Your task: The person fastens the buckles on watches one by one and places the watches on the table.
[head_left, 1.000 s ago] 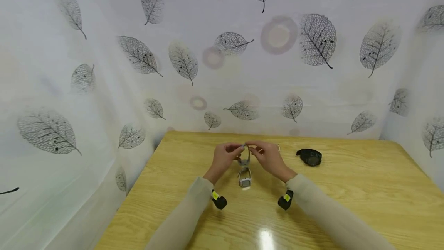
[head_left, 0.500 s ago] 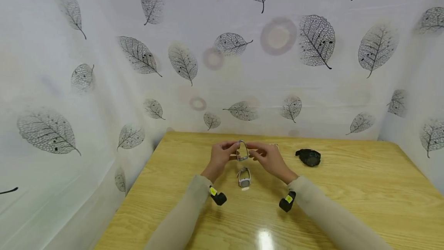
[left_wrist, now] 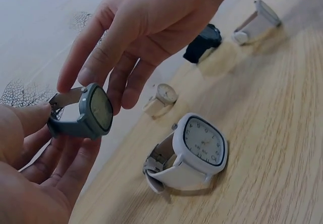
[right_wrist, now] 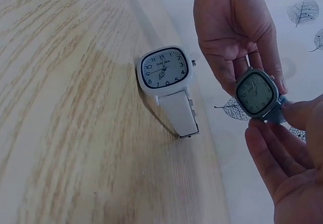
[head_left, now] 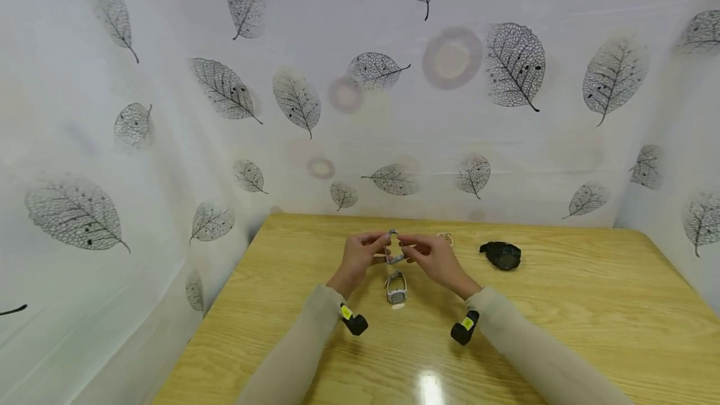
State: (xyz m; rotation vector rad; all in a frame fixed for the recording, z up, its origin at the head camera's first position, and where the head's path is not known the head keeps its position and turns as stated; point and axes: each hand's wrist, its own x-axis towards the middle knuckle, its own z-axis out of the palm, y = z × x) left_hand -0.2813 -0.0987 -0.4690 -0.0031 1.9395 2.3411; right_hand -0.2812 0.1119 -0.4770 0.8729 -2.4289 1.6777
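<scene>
Between both hands, raised over the table, is a grey-green square wristwatch (right_wrist: 256,94) with its strap formed into a loop (head_left: 395,259). My left hand (head_left: 354,256) pinches its left side, with the thumb on the strap in the left wrist view. My right hand (head_left: 437,259) grips the other side, thumb and fingertips at the strap and case edge. The dial faces both wrist cameras. Just below the hands a white square wristwatch (left_wrist: 199,143) stands on the table (head_left: 394,355), its strap also looped and its dial toward me.
Farther right lies a black wristwatch (head_left: 502,255). A small cream wristwatch (left_wrist: 164,94) sits behind my right hand. Another white wristwatch (left_wrist: 258,21) shows beyond the black one in the left wrist view. A leaf-patterned white curtain (head_left: 360,111) hangs along the table's back and sides.
The grey-green watch has turned between my fingers: its strap loop looked narrow at first, then swung round wider. My hands shifted slightly left; the other watches stayed in place.
</scene>
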